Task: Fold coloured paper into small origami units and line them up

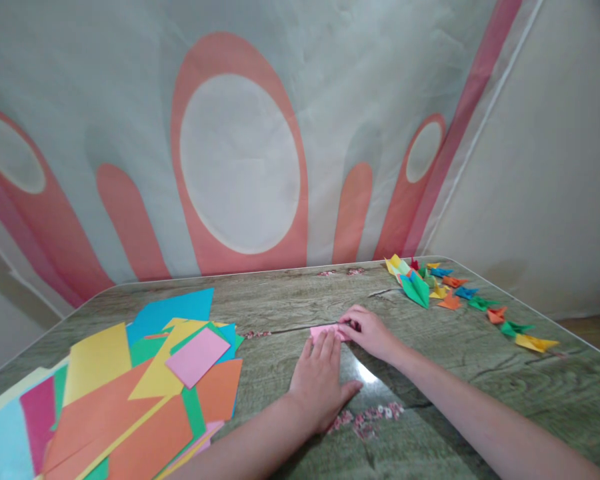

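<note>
A small folded pink paper (317, 331) lies on the wood-patterned table, mostly covered by my hands. My left hand (320, 383) rests flat with its fingertips on the paper and its thumb stretched out to the right. At the paper's right end, my right hand (367, 330) has its thumb and fingers pinched together on the edge. How the paper is folded cannot be made out under the fingers.
Loose coloured sheets (150, 387) are heaped at the left, with a pink square (198, 357) on top. Folded paper figures (480, 303) line the table's right side, beside a green folded paper (415, 289). A printed backdrop (240, 167) stands behind the table (290, 293).
</note>
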`<state>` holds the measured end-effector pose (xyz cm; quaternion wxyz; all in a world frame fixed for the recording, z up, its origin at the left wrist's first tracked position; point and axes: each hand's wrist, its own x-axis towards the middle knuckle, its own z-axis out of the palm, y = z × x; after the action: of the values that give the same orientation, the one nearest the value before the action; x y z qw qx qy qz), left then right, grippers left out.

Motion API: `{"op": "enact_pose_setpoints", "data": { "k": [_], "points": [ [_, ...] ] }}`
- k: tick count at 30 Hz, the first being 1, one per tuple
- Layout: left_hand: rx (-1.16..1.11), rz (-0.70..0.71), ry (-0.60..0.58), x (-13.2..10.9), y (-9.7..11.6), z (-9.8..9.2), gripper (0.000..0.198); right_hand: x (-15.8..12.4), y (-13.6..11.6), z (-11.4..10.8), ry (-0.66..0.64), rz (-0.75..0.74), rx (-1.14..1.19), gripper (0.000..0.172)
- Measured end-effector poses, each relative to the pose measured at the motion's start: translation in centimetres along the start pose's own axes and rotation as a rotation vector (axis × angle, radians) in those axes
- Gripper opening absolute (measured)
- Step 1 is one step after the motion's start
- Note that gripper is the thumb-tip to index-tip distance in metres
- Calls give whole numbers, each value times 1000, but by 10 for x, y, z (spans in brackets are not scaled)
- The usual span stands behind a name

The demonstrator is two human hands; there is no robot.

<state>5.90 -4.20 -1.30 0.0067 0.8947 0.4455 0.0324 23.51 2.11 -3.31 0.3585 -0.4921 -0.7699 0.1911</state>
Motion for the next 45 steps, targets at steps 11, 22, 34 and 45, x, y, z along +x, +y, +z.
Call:
{"op": "enact_pose_setpoints", "data": {
  "k": [11, 22, 34, 45],
  "points": [
    [-4, -12, -19, 0, 0, -1, 80, -2, -5, -4, -68, 23, 0, 12],
    [22, -35, -5, 4, -3, -4, 61, -2, -5, -6, -99, 33, -1, 12],
    [45, -30, 37, 14, -28, -21, 21, -2, -1, -6, -129, 23, 6, 19],
    [-7, -86, 5, 16, -32, -32, 23, -2, -1, -6, -125, 37, 22, 20]
  ]
}}
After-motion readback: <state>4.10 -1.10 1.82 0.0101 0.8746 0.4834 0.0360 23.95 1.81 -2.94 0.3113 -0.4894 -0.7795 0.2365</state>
